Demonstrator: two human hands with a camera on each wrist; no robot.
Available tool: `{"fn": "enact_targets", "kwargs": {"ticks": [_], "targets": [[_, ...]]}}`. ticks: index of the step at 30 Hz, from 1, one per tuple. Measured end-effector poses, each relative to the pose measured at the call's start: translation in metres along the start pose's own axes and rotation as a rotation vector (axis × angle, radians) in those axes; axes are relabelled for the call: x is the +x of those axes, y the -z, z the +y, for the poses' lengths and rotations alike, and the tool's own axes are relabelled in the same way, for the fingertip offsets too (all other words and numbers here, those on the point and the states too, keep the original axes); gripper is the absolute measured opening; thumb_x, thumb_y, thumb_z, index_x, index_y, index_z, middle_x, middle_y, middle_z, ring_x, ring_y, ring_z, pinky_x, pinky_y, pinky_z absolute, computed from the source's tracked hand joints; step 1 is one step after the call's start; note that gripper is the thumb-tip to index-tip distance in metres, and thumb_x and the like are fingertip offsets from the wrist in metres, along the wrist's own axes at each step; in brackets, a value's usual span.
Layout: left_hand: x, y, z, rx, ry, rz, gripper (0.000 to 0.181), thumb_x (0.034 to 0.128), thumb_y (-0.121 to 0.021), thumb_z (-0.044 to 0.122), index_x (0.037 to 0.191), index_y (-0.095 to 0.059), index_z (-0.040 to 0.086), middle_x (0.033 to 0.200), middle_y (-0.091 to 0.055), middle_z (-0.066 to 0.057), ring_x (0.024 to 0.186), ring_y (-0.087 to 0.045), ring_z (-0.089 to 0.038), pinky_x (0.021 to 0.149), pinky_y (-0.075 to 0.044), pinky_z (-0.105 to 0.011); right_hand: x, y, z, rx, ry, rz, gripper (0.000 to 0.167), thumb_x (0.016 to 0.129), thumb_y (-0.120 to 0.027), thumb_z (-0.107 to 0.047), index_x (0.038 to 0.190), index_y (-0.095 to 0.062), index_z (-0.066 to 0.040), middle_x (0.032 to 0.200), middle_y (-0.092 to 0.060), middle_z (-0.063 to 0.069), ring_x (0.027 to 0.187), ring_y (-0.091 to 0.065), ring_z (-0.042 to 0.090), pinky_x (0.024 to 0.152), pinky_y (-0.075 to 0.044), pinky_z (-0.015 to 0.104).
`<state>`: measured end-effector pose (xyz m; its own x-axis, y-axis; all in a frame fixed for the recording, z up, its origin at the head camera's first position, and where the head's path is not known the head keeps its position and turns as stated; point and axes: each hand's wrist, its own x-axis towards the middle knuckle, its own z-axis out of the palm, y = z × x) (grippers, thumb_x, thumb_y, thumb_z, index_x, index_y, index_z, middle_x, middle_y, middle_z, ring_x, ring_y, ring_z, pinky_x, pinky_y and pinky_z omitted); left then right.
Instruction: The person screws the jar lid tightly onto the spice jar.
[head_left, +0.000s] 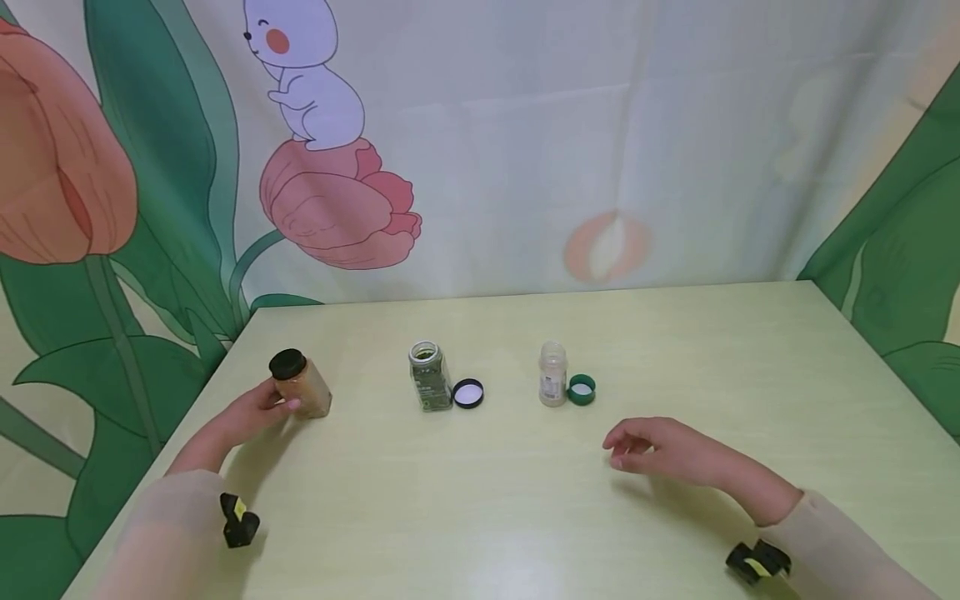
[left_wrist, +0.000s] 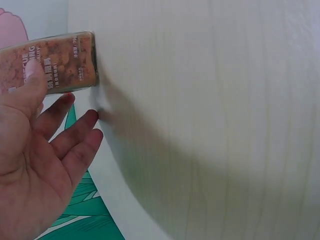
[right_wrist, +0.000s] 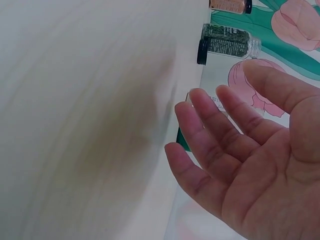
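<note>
Three containers in a row across the middle band of the head view, well apart along the worktop, presumably to avoid crowding. At the left, brown spice jar with black lid on, in the grip of the left hand: thumb clamped across the label in the left wrist view, index finger apparently behind, remaining fingers loose. Held by the body, below the lid, probably to steady the jar with the top uncovered. Can't tell about contact between base and worktop. Near the centre, herb jar, upright and uncapped, loose black lid just beside, at its lower right. Right of centre, clear bottle, likewise uncapped, green cap close at its lower right. Pale insides facing up, likely to spare them from the worktop; closures beside containers, likely to keep pairs together. Toward the lower right, right hand, nothing in the grip, fingers loosely bent, thumb apart, perhaps well short of the bottle to avoid knocking it.
</note>
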<state>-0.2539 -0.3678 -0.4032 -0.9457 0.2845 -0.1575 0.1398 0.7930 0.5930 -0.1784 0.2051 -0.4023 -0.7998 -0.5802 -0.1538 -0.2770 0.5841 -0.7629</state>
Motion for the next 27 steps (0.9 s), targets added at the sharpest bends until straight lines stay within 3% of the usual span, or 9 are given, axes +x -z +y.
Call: {"fn": "enact_targets", "kwargs": {"ticks": [2, 5, 8, 13, 17, 20, 27], "targets": [[-0.002, 0.002, 0.001, -0.017, 0.026, -0.026, 0.081, 0.1068, -0.055, 0.026, 0.154, -0.008, -0.02, 0.154, -0.022, -0.049, 0.141, -0.031, -0.066, 0.114, -0.037, -0.071, 0.001, 0.0, 0.0, -0.002, -0.006, -0.002, 0.024, 0.099, -0.066, -0.019, 0.117, -0.066, -0.002, 0.103, -0.073, 0.001, 0.097, -0.063, 0.009, 0.079, -0.051, 0.02], [-0.007, 0.006, 0.006, -0.012, 0.115, -0.044, 0.097, 0.1042, -0.059, 0.038, 0.157, 0.002, -0.015, 0.157, -0.017, -0.047, 0.144, -0.028, -0.064, 0.115, -0.035, -0.072, 0.001, 0.001, 0.0, -0.002, -0.016, -0.003, 0.025, 0.099, -0.066, -0.019, 0.118, -0.066, -0.002, 0.104, -0.073, 0.001, 0.098, -0.063, 0.011, 0.079, -0.052, 0.021], [-0.014, 0.011, 0.014, 0.056, 0.18, 0.007, 0.096, 0.1035, -0.058, 0.045, 0.157, -0.005, -0.015, 0.157, -0.025, -0.044, 0.144, -0.033, -0.06, 0.114, -0.04, -0.069, 0.001, 0.003, -0.001, -0.013, -0.021, 0.007, 0.025, 0.099, -0.066, -0.019, 0.118, -0.067, -0.003, 0.105, -0.073, 0.001, 0.099, -0.063, 0.011, 0.082, -0.053, 0.023], [-0.032, 0.012, 0.033, 0.149, 0.138, 0.19, 0.063, 0.1081, -0.052, 0.034, 0.147, -0.039, -0.015, 0.141, -0.053, -0.039, 0.129, -0.055, -0.056, 0.1, -0.053, -0.063, 0.001, 0.008, -0.002, -0.027, -0.021, 0.03, 0.025, 0.099, -0.066, -0.017, 0.119, -0.066, -0.002, 0.106, -0.073, 0.002, 0.099, -0.063, 0.013, 0.086, -0.056, 0.03], [-0.046, 0.008, 0.054, 0.109, 0.102, 0.279, 0.052, 0.1105, -0.046, 0.031, 0.144, -0.047, -0.009, 0.13, -0.064, -0.035, 0.123, -0.06, -0.053, 0.094, -0.056, -0.062, 0.001, 0.012, -0.005, -0.031, -0.015, 0.055, 0.025, 0.1, -0.065, -0.016, 0.12, -0.066, -0.001, 0.107, -0.073, 0.004, 0.1, -0.064, 0.014, 0.086, -0.058, 0.031], [-0.054, 0.002, 0.072, 0.055, 0.074, 0.309, 0.049, 0.1106, -0.046, 0.03, 0.144, -0.049, -0.006, 0.127, -0.067, -0.032, 0.122, -0.063, -0.05, 0.096, -0.056, -0.062, 0.0, 0.014, -0.009, -0.037, -0.017, 0.079, 0.026, 0.1, -0.066, -0.018, 0.12, -0.067, -0.001, 0.107, -0.073, 0.005, 0.099, -0.064, 0.014, 0.085, -0.058, 0.031], [-0.061, -0.013, 0.105, -0.014, 0.033, 0.313, 0.046, 0.1089, -0.051, 0.029, 0.143, -0.053, -0.003, 0.133, -0.064, -0.03, 0.125, -0.062, -0.048, 0.102, -0.055, -0.061, -0.001, 0.015, -0.013, -0.045, -0.052, 0.109, 0.028, 0.1, -0.067, -0.021, 0.12, -0.068, -0.003, 0.108, -0.073, 0.003, 0.1, -0.064, 0.015, 0.086, -0.058, 0.032]]}}
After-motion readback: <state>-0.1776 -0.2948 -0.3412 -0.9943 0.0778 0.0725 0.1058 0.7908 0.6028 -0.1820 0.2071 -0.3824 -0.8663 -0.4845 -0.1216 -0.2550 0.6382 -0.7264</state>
